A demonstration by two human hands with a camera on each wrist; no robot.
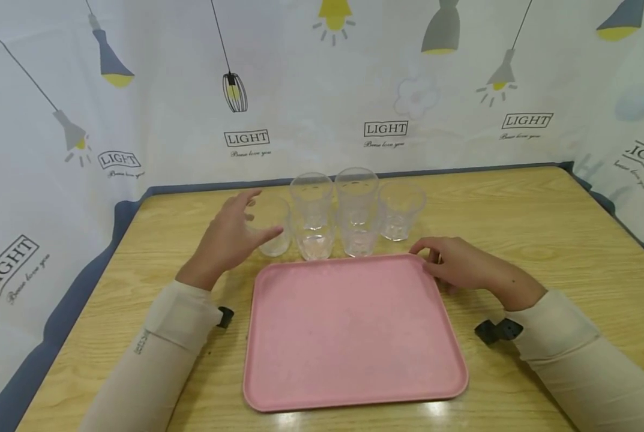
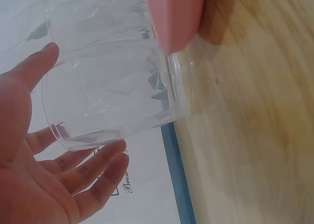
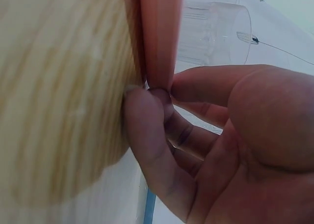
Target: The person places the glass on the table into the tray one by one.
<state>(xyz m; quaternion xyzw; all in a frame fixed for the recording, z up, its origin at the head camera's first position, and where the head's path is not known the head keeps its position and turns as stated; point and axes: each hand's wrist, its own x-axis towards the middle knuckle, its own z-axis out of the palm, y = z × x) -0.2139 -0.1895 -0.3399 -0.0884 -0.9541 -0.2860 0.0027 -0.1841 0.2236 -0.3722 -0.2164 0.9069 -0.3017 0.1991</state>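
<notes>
A pink rectangular tray (image 1: 349,336) lies on the table, its far edge close to a group of clear plastic cups. My left hand (image 1: 227,234) is spread beside the leftmost cup (image 1: 277,222). Thumb and fingers reach to either side of that cup (image 2: 108,96) in the left wrist view, with the fingertips right at its wall and no firm grip showing. At the tray's far right corner, my right hand (image 1: 457,264) pinches the rim. The right wrist view has its thumb and curled fingers (image 3: 144,121) about the tray's edge (image 3: 162,37).
Several more clear cups stand beyond the tray, among them a front one (image 1: 315,237), a back one (image 1: 356,183) and the rightmost (image 1: 401,207). Behind the wooden table (image 1: 543,240) hangs a white cloth (image 1: 311,90) printed with lamps, its blue border along the table edge.
</notes>
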